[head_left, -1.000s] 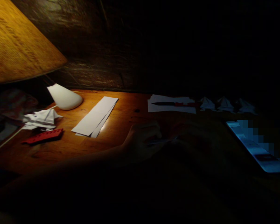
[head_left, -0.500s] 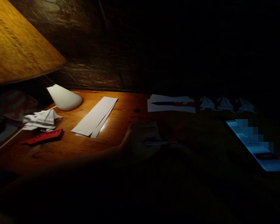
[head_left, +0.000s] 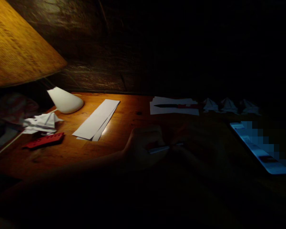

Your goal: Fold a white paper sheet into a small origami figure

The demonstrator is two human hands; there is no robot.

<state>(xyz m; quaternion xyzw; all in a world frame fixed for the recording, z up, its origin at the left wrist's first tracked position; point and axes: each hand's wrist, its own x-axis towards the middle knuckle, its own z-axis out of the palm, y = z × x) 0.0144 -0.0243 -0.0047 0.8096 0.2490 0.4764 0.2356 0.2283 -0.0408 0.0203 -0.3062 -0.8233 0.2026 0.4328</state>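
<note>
In deep shadow at the middle of the view, my left hand is closed around a thin piece of folded paper, seen nearly edge-on. My right hand, barely visible in the dark, has its fingers closed at the paper's right end. Its exact finger positions are hard to make out. Behind my hands lies a knife with a dark blade and red handle, on top of several white paper sheets. Left of my left hand, white paper strips overlap on the wooden table.
At left stands a lamp with a yellow shade and white base. Crumpled folded paper and a red notched object lie below it. Three folded paper shapes line the back right, near a lit phone.
The folded paper between my hands has tilted, its left end now slightly lower. My right hand has shifted a little at its right end. The other objects stay put.
</note>
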